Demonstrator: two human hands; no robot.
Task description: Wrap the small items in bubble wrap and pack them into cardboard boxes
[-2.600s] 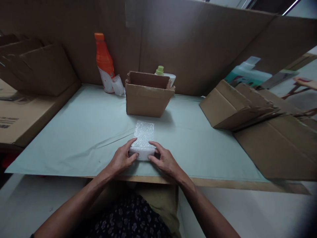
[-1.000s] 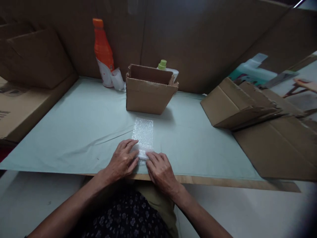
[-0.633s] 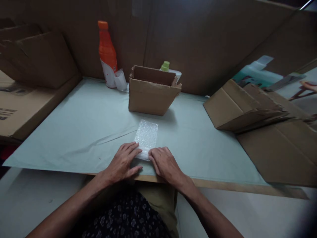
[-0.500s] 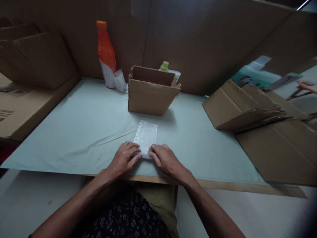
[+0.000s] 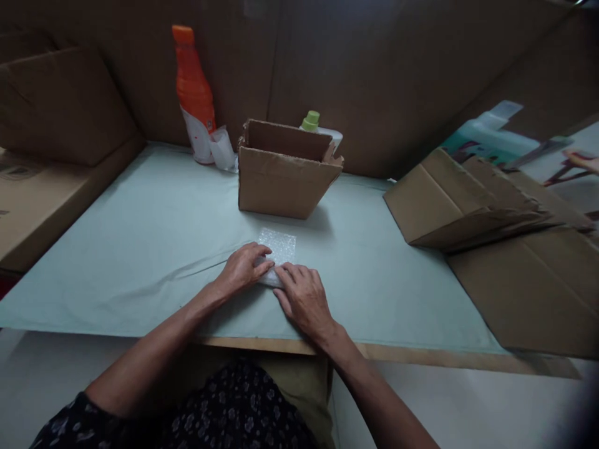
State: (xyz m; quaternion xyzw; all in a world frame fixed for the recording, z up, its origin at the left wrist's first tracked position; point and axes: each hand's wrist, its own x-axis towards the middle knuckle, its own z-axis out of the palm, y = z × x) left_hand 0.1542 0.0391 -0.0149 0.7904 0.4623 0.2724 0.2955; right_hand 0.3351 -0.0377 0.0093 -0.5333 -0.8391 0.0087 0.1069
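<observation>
A small sheet of bubble wrap (image 5: 282,244) lies on the pale green table cover, its near end rolled or folded over into a thick band. My left hand (image 5: 244,267) grips the left side of that band, fingers curled over it and the thumb along its near side. On the right side, my right hand (image 5: 302,296) presses on the band with fingertips bent down and the thumb tucked near the edge. Whether anything lies inside the roll is hidden.
A cut-open cardboard box (image 5: 281,184) stands just beyond the bubble wrap. Behind it are an orange bottle (image 5: 194,93) and a green-capped bottle (image 5: 311,120). Cardboard boxes (image 5: 449,199) stand at the right, with a teal bottle (image 5: 486,140) behind; a larger carton (image 5: 60,193) sits at the left.
Both hands have moved forward, away from my body, with the near edge of the bubble wrap. Less of the flat sheet shows beyond the fingers now.
</observation>
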